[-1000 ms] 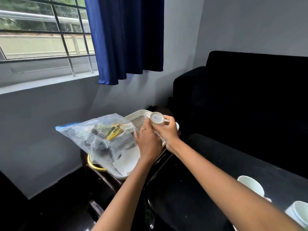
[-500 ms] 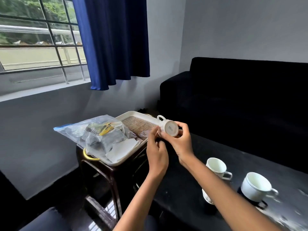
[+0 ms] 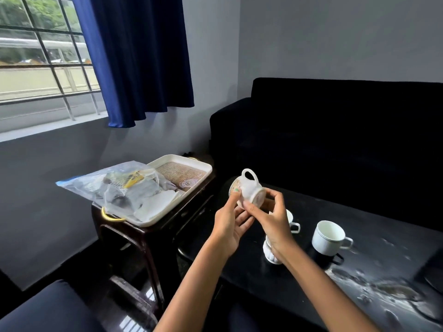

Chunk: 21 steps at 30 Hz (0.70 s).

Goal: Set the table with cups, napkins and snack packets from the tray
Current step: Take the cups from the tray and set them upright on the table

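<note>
Head view: cup [image 3: 249,190] has left the tray [image 3: 206,169], tipped sideways above the table [image 3: 359,226].
Right hand [image 3: 271,218] grips it; left hand [image 3: 230,220] pinches its rim.

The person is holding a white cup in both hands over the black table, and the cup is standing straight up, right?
Not quite. The head view shows the white cup tipped on its side, handle up, not standing straight. Both the left hand and right hand do hold it, over the black table.

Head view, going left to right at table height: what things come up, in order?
Plastic bag → white tray → cup held in both hands → upright white cup on the black table. The cups behind the right hand overlap it, so they are left out.
</note>
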Each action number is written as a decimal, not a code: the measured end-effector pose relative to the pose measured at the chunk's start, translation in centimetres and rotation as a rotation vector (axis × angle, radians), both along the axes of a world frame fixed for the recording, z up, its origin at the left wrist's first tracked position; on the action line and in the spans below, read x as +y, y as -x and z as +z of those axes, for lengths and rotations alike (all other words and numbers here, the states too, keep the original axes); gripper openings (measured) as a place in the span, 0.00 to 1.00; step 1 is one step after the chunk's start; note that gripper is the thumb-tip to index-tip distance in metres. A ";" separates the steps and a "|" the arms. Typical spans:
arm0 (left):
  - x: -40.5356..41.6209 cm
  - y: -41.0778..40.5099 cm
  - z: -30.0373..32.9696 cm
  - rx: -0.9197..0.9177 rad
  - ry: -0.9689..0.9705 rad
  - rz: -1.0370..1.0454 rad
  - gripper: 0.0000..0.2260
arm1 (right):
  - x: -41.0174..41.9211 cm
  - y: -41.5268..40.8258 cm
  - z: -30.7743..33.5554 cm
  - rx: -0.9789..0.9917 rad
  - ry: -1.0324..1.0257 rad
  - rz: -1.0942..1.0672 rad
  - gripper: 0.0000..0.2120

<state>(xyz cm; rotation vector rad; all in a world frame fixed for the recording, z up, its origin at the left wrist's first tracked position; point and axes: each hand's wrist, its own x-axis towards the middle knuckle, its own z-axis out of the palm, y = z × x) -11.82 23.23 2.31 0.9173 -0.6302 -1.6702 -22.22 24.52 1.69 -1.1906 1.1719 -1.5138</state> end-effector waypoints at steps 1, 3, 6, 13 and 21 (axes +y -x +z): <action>0.2 0.2 -0.1 0.006 0.004 0.000 0.11 | 0.3 0.5 0.0 0.017 -0.009 0.004 0.22; 0.5 0.4 -0.2 -0.011 0.018 0.011 0.08 | 0.9 1.2 0.2 0.081 -0.023 -0.006 0.23; 0.8 0.7 -0.5 -0.121 0.075 0.025 0.05 | 1.7 2.3 0.9 0.121 0.013 -0.066 0.25; 2.1 1.8 -0.7 -0.328 0.337 0.076 0.07 | 3.0 4.0 1.7 0.218 0.072 -0.052 0.22; 4.3 4.9 -2.2 -0.614 0.491 0.094 0.23 | 5.7 6.2 -0.8 0.165 0.052 -0.196 0.28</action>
